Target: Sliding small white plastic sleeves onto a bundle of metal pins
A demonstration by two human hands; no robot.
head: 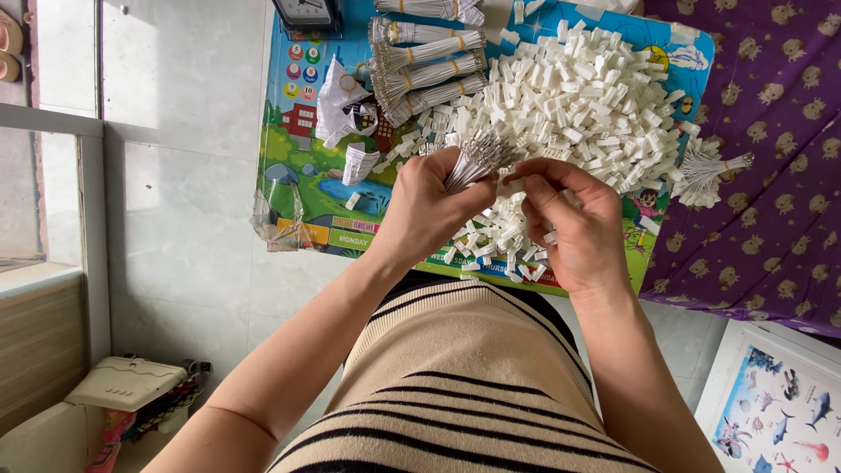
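You sat with a colourful play mat (302, 166) lying flat in front of you, and everything below is placed from that mat.

At the mat's far left corner stood one dark clock (305, 12). Just right of it, along the far edge, lay tied bundles of thin wires (429, 66). I counted about five, but the top one was cut off, so I cannot be sure. Near them sat a few white paper scraps (337, 101).

Over the near middle of the mat, your left hand (427, 210) was squeezed shut around one bunch of thin wires (477, 159), with the tips fanning out above your fist. These wires looked light, thin and bendy, and a loose one would likely slip out. Holding the bunch low and tight in the fist seemed best.

Just right of it, your right hand (574, 223) had its fingertips pinched together close to the wire tips. I could not tell if it held a piece.

The big heap of small white plastic pieces (578, 101) covered the mat's right half. They looked hard and light, and there were too many to count.

One more wire bundle (710, 171) lay at the mat's right edge, partly on the purple cloth (771, 131).
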